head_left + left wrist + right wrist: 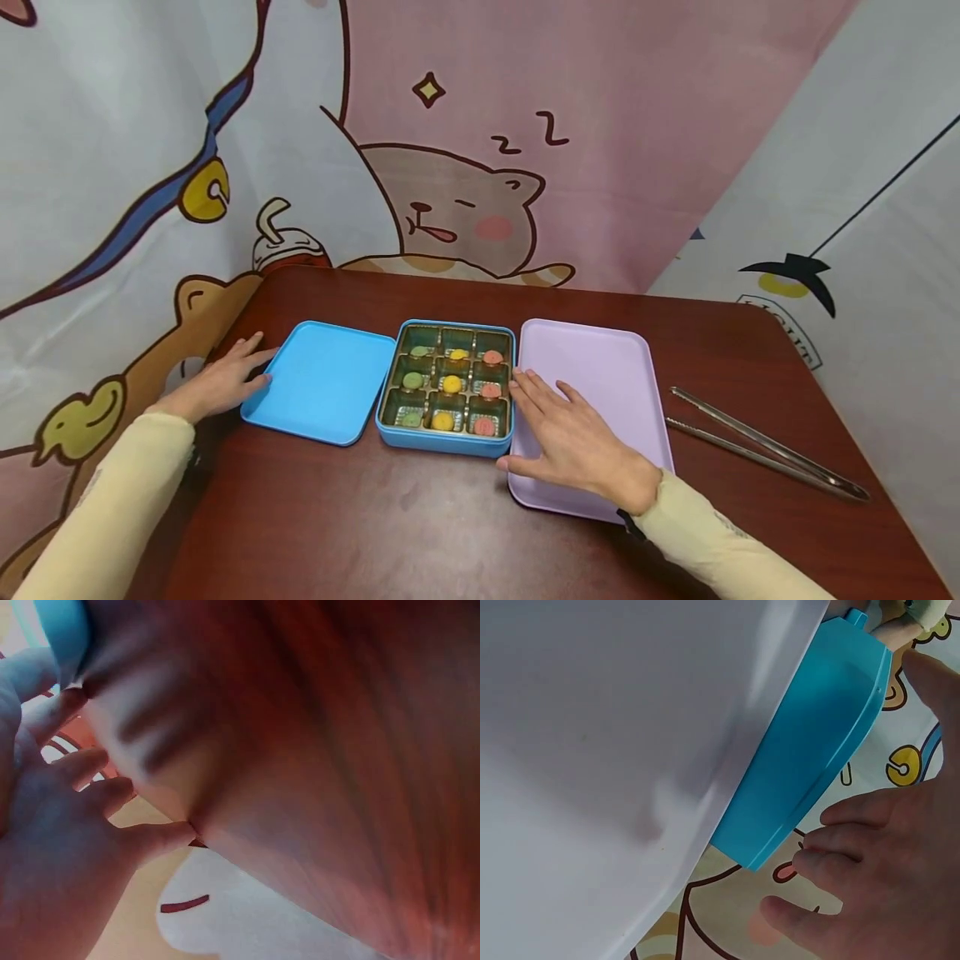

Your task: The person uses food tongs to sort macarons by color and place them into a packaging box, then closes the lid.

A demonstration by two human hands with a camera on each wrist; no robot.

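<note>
A blue square box (pixel 442 443) stands in the middle of the table, with a gold divided insert (pixel 429 400) inside. Its compartments hold small round pieces that look like cookies: green (pixel 412 381) on the left, yellow (pixel 452 384) in the middle, pink (pixel 491 390) on the right. Left of the box lies a flat blue lid (pixel 318 379). My left hand (pixel 222 379), fingers spread, is at the lid's left edge. My right hand (pixel 573 437) extends over the purple tray (pixel 600 358), fingertips beside the box's right wall; whether they touch it I cannot tell.
Metal tongs (pixel 765 446) lie on the brown table (pixel 450 517) to the right of the tray. A curtain (pixel 637 125) printed with cartoon animals hangs behind the table and along its sides.
</note>
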